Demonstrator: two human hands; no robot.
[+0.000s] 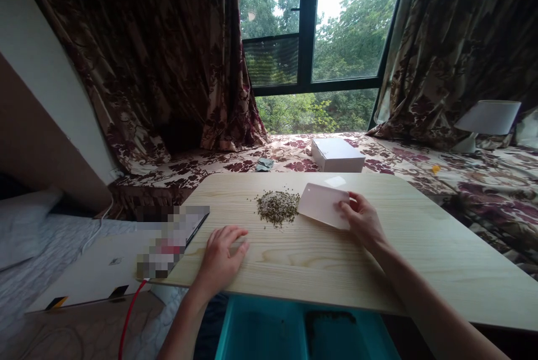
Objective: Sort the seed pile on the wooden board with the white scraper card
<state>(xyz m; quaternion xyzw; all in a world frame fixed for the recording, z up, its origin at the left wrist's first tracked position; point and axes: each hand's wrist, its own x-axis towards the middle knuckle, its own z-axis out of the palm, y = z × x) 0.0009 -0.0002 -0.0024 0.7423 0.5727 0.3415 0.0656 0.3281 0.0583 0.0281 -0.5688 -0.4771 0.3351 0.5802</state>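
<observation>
At three o'clock from the grain pile (277, 207), the pale scraper (319, 204) (probably light, stiff and slick, best gripped by its three-o'clock edge) is clamped between thumb and fingers of the right hand (363, 217), while at eight the left hand (222, 252) is held empty, thumb apart.

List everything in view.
table: one, pale, centre
grains: one pile, greenish, mid-table
board: one, white, beside grains
bin: one, turquoise, below table
box: one, white, ledge
cloth: one, greenish, ledge
lamp: one, white, right
window: one, dark-framed, behind
curtains: two-plus, brown, by window
red cable: one, left
pillow: one, grey, left
panel: one, pale, left
blurred item: one, colour unclear, left
left hand: one, left of grains
right hand: one, holding board
</observation>
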